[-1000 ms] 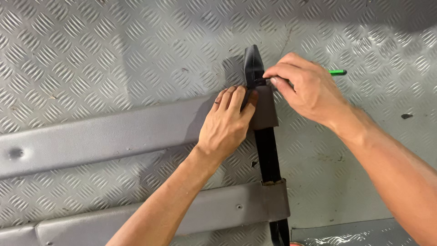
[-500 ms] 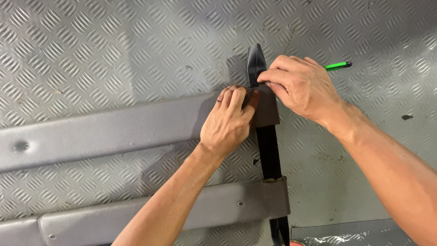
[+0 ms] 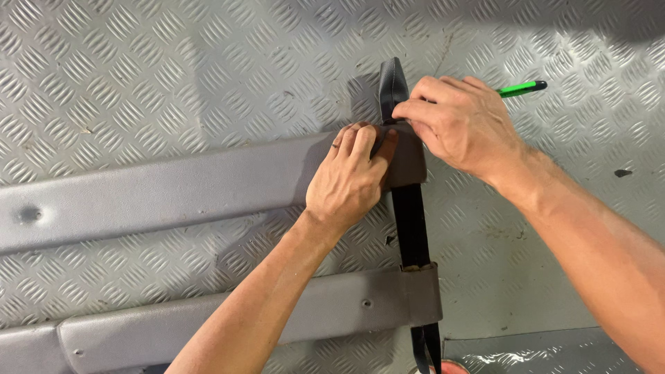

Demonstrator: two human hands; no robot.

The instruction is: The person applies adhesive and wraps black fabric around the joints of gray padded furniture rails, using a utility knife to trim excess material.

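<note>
Our left hand [image 3: 350, 181] presses flat on the upper rail [image 3: 173, 190], fingers at the black strap [image 3: 410, 221]. Our right hand [image 3: 460, 125] pinches the strap's top, a green pen [image 3: 521, 88] in its grip.

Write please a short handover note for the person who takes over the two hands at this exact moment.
Left hand: pressed flat on the end of the upper grey rail, fingertips against the black strap where it crosses the brown end piece.
Right hand: holds a green-tipped tool, fingers pinching at the strap's top end.
The strap runs down the checker-plate wall and through the lower grey rail.
Done: strap already passes through both rails.
Left: the work at the upper crossing; the hands hide how far it is.
</note>
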